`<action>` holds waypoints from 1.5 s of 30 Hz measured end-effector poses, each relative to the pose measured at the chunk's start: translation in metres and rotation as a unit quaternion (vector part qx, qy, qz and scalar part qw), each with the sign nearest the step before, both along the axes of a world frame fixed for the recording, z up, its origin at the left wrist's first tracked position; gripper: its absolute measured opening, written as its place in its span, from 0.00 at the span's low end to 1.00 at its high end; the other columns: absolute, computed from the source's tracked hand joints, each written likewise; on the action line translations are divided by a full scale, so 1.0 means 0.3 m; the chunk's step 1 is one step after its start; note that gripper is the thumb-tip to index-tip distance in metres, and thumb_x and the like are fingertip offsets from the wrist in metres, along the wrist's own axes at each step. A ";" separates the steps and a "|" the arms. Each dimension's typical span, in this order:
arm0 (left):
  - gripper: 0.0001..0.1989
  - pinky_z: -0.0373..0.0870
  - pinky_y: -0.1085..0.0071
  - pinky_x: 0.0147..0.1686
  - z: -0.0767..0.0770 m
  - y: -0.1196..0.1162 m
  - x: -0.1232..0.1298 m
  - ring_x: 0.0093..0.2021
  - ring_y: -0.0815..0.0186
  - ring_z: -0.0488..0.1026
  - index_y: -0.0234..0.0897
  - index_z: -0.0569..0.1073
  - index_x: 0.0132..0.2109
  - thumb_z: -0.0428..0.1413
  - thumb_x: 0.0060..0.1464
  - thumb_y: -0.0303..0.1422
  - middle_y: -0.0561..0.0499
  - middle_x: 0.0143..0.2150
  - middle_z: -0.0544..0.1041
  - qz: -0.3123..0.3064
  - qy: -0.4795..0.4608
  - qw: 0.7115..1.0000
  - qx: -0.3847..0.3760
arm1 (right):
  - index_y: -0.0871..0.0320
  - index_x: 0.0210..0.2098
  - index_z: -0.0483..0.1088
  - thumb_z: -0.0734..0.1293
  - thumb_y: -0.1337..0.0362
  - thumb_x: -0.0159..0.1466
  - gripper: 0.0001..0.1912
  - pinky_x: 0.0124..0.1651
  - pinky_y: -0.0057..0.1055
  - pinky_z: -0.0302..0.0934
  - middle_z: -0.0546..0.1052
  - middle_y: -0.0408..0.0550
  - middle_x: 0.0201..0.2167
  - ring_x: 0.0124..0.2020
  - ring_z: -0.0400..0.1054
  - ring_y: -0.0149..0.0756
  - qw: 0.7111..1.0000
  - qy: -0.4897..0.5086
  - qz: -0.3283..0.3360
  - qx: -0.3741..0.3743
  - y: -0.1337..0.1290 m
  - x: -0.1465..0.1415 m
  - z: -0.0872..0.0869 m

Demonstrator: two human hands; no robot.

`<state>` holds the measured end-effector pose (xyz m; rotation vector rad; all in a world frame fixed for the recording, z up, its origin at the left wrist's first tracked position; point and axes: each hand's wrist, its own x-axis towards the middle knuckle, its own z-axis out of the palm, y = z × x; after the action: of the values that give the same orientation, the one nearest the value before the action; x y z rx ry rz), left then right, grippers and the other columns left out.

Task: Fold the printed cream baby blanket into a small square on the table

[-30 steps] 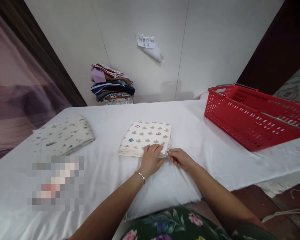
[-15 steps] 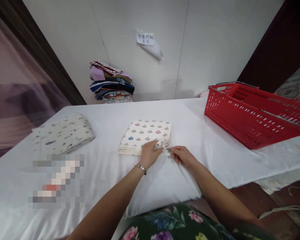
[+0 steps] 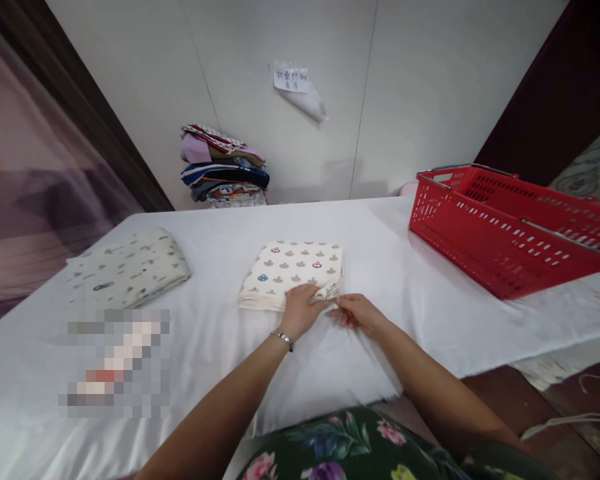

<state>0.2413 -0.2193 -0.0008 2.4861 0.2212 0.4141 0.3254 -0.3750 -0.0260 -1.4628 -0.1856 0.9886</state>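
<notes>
A folded cream cloth (image 3: 295, 267) with grey, red and blue mushroom-like prints lies in layers on the white-covered table (image 3: 215, 360). My left hand (image 3: 301, 312), with a bracelet at the wrist, is closed on its near right corner, where the upper layers are turned back. Just to the right, my right hand (image 3: 357, 313) pinches the lowest layer's edge at that same corner. The fingertips of both hands nearly meet there. What lies under my left fingers is partly hidden.
Another folded cloth (image 3: 130, 267) with small dark prints lies on the left, beside a pixelated patch. A red plastic basket (image 3: 500, 247) with metal handles stands at the right. Behind the table, a stack of folded fabrics (image 3: 225, 167) sits against the wall under a paper note (image 3: 293, 79).
My right hand has shifted slightly left, bringing the pinched edge closer to my left hand. My left hand stays at the corner, and the cloth lies almost as before.
</notes>
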 end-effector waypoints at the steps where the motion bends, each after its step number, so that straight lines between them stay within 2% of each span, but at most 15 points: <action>1: 0.07 0.60 0.64 0.45 -0.007 -0.004 -0.001 0.42 0.62 0.69 0.42 0.73 0.36 0.57 0.48 0.37 0.53 0.37 0.75 0.004 -0.007 1.000 0.006 | 0.62 0.31 0.69 0.65 0.61 0.56 0.09 0.11 0.19 0.50 0.78 0.50 0.28 0.13 0.63 0.23 1.000 -0.004 0.001 0.001 0.000 -0.001 -0.002; 7: 0.10 0.57 0.62 0.48 -0.040 -0.024 -0.014 0.45 0.62 0.67 0.42 0.71 0.40 0.58 0.48 0.35 0.52 0.41 0.74 0.008 -0.035 0.999 0.036 | 0.62 0.32 0.70 0.65 0.63 0.55 0.08 0.12 0.17 0.50 0.77 0.49 0.26 0.14 0.64 0.23 0.999 0.008 0.006 0.037 -0.008 -0.011 -0.001; 12: 0.13 0.57 0.62 0.49 -0.028 -0.025 -0.025 0.46 0.62 0.66 0.42 0.71 0.41 0.59 0.47 0.38 0.52 0.42 0.73 -0.004 -0.035 0.999 0.033 | 0.63 0.31 0.70 0.65 0.59 0.56 0.11 0.12 0.18 0.52 0.78 0.51 0.30 0.16 0.66 0.25 0.999 0.024 0.017 0.044 -0.013 -0.013 0.012; 19: 0.06 0.57 0.64 0.46 -0.027 -0.021 -0.021 0.43 0.65 0.67 0.42 0.72 0.37 0.53 0.52 0.35 0.54 0.39 0.73 -0.007 -0.038 0.999 0.013 | 0.63 0.34 0.69 0.64 0.56 0.57 0.15 0.12 0.19 0.52 0.78 0.55 0.33 0.16 0.66 0.26 0.999 0.031 0.016 0.026 -0.008 -0.009 0.016; 27: 0.06 0.59 0.65 0.43 -0.045 -0.027 -0.006 0.40 0.64 0.68 0.39 0.71 0.33 0.50 0.54 0.33 0.52 0.34 0.74 0.017 -0.052 0.998 0.037 | 0.63 0.32 0.68 0.65 0.64 0.54 0.08 0.12 0.18 0.49 0.78 0.52 0.30 0.15 0.65 0.25 0.999 0.005 0.023 0.023 0.001 -0.014 0.004; 30: 0.08 0.59 0.65 0.46 -0.042 -0.029 -0.011 0.43 0.64 0.69 0.40 0.70 0.41 0.51 0.53 0.33 0.51 0.40 0.74 0.035 -0.069 0.997 0.018 | 0.63 0.31 0.68 0.65 0.65 0.53 0.08 0.12 0.18 0.49 0.78 0.50 0.28 0.15 0.65 0.24 0.999 0.000 0.022 0.033 -0.003 -0.016 0.005; 33: 0.23 0.56 0.62 0.51 -0.037 -0.033 -0.022 0.48 0.61 0.67 0.41 0.63 0.53 0.55 0.49 0.35 0.50 0.48 0.72 0.016 -0.072 0.997 0.025 | 0.63 0.30 0.68 0.64 0.65 0.53 0.07 0.12 0.18 0.49 0.78 0.50 0.28 0.15 0.65 0.24 0.999 -0.001 0.023 0.036 -0.005 -0.018 0.014; 35: 0.27 0.55 0.61 0.52 -0.032 -0.032 -0.028 0.49 0.60 0.66 0.40 0.61 0.56 0.56 0.47 0.32 0.49 0.49 0.72 -0.007 -0.058 0.997 0.054 | 0.63 0.29 0.68 0.64 0.65 0.52 0.07 0.12 0.18 0.49 0.78 0.50 0.28 0.15 0.65 0.24 0.999 -0.001 0.025 0.032 -0.004 -0.018 0.019; 40: 0.25 0.56 0.61 0.52 -0.013 -0.016 -0.007 0.47 0.61 0.68 0.39 0.62 0.54 0.51 0.47 0.24 0.48 0.47 0.73 -0.017 -0.053 0.993 0.106 | 0.62 0.29 0.68 0.64 0.65 0.53 0.06 0.13 0.19 0.49 0.78 0.49 0.27 0.15 0.64 0.24 0.999 -0.009 0.025 0.028 -0.004 -0.017 0.015; 45: 0.24 0.65 0.65 0.43 -0.012 -0.006 0.017 0.42 0.62 0.70 0.38 0.60 0.56 0.50 0.50 0.28 0.47 0.45 0.73 0.064 -0.062 0.994 0.058 | 0.62 0.28 0.68 0.64 0.65 0.53 0.05 0.13 0.19 0.48 0.77 0.47 0.25 0.15 0.63 0.24 0.999 -0.013 0.017 0.025 -0.005 -0.023 0.017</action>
<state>0.2464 -0.2212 -0.0044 2.5565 0.3155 0.6491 0.3186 -0.3764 -0.0209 -1.4319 -0.2530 0.9868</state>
